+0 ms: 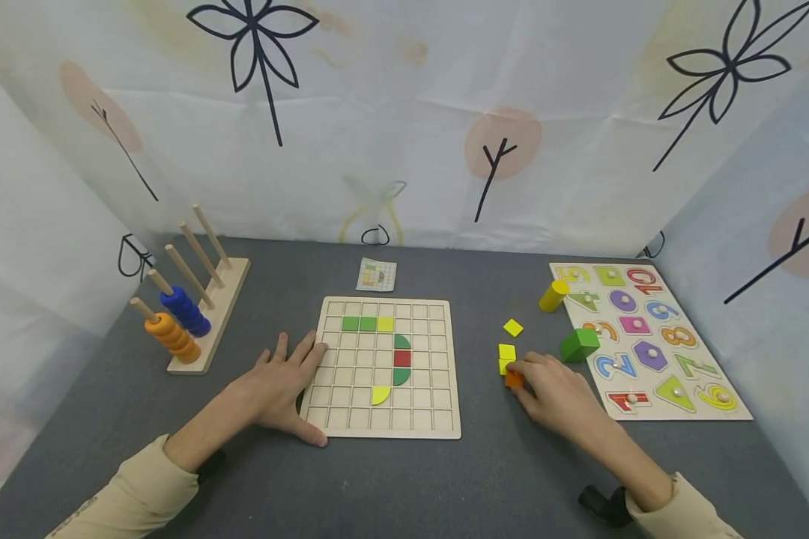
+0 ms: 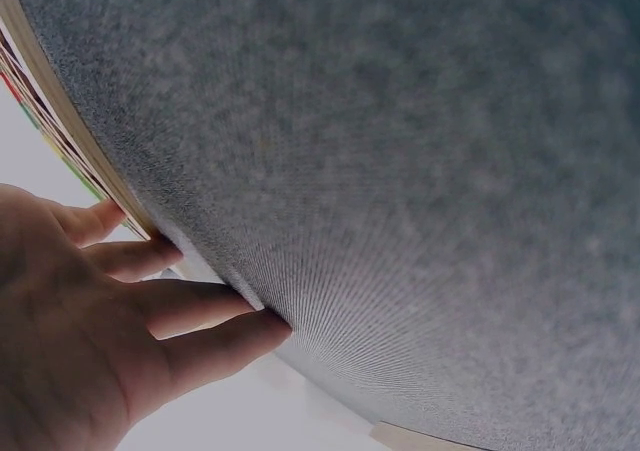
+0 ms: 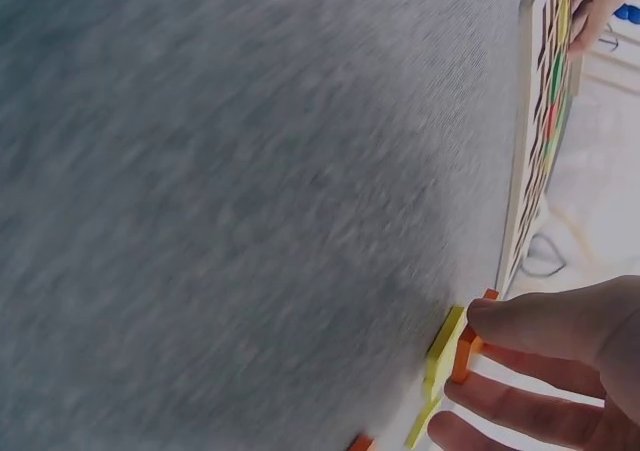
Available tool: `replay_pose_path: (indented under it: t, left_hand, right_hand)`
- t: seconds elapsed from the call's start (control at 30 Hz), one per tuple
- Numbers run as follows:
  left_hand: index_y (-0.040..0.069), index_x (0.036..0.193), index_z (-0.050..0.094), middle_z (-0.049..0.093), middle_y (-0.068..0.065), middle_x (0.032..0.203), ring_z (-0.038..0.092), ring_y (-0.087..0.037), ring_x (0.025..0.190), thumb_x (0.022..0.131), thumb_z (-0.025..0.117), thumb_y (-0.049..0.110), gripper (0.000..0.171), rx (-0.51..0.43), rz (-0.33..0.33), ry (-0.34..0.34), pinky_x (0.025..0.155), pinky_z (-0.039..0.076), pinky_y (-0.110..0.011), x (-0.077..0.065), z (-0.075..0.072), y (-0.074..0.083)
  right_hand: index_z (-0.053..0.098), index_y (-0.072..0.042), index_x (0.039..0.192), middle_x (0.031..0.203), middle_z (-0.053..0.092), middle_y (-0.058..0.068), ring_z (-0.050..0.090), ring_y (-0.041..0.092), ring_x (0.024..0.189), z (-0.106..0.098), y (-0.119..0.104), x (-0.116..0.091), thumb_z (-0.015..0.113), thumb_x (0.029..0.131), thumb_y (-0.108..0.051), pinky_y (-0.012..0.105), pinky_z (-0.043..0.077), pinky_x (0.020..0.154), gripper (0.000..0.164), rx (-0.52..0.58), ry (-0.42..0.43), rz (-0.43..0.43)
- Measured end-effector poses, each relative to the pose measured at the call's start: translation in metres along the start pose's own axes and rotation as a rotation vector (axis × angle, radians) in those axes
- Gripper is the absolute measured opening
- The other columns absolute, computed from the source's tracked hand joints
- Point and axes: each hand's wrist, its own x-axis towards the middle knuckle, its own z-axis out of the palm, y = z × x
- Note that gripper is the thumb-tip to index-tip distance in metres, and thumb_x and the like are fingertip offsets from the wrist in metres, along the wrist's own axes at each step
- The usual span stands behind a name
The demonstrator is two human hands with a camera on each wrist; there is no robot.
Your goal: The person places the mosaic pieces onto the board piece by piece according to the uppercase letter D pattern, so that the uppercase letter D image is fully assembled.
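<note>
A square wooden grid board (image 1: 426,404) lies on the table with several tiles in its cells: green, yellow and red squares and quarter-rounds. My left hand (image 1: 279,389) rests with spread fingers along the board's left edge, thumb at the near left corner. Right of the board, my right hand (image 1: 553,393) pinches an orange tile (image 3: 466,353) between thumb and fingers. Right beside that tile are yellow square tiles (image 1: 506,351), and a lone yellow tile (image 1: 513,327) lies farther back. Another orange piece (image 3: 361,442) shows at the bottom of the right wrist view.
A small printed pattern card (image 1: 376,275) lies behind the board. At left stands a peg stacker (image 1: 205,348) with orange and blue rings. A number-and-shape puzzle board (image 1: 620,389) lies at right, with a green block (image 1: 579,345) and yellow cylinder (image 1: 553,296) by its left edge.
</note>
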Motion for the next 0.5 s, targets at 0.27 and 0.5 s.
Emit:
replay_pose_path:
  t: [0.27,0.5]
  left_hand:
    - [-0.001,0.158,0.027,0.022,-0.032,0.166,0.021,-0.072,0.142,0.053,0.082,0.083,0.146,-0.004,-0.004,-0.005,0.104,0.033,-0.081,0.0,0.0,0.0]
    - [0.0,0.158,0.026,0.021,-0.032,0.166,0.02,-0.072,0.142,0.053,0.081,0.084,0.146,-0.006,-0.001,-0.007,0.104,0.033,-0.081,0.0,0.0,0.0]
  right_hand:
    - [0.076,-0.009,0.106,0.09,0.068,0.001,0.057,0.013,0.077,0.003,-0.021,0.01,0.082,0.085,-0.012,0.03,0.049,0.06,0.022,-0.005,0.012,-0.042]
    - [0.077,-0.011,0.105,0.089,0.067,0.0,0.056,0.01,0.073,0.005,-0.039,0.018,0.083,0.084,-0.012,0.025,0.045,0.054,0.022,0.019,0.028,-0.076]
